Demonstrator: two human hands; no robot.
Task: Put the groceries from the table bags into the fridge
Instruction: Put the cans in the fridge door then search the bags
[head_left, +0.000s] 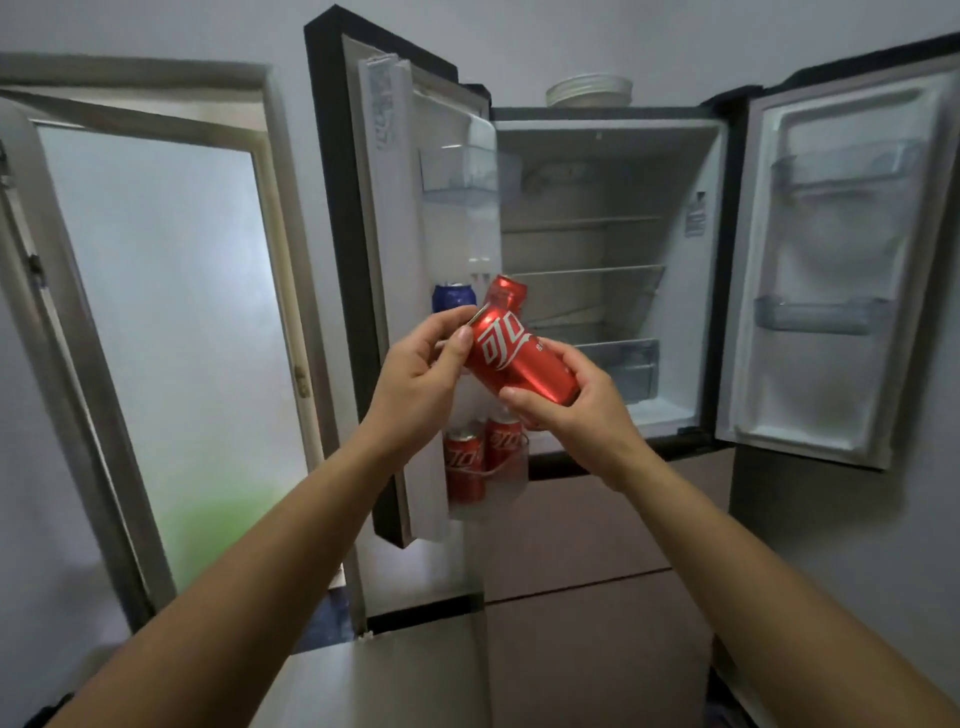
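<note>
Here my right hand (566, 410) curls around the base of a red cola can (519, 364), tilted before the open fridge (608, 234); my left hand (421, 369) grips its upper side. On the left door (395, 234), two red cans (462, 467) stand below a blue can (454, 297).

Bottom door bin (491, 501): two red cans (464, 467), upright, side by side, directly below the fingers (460, 343).
Door shelf behind fingers: blue can (453, 297), upright.
Fridge top (597, 111): stacked plates (589, 89), well above fingers.

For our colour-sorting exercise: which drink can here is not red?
The blue can standing in the left fridge door, just above the left hand; every other can is red.
</note>
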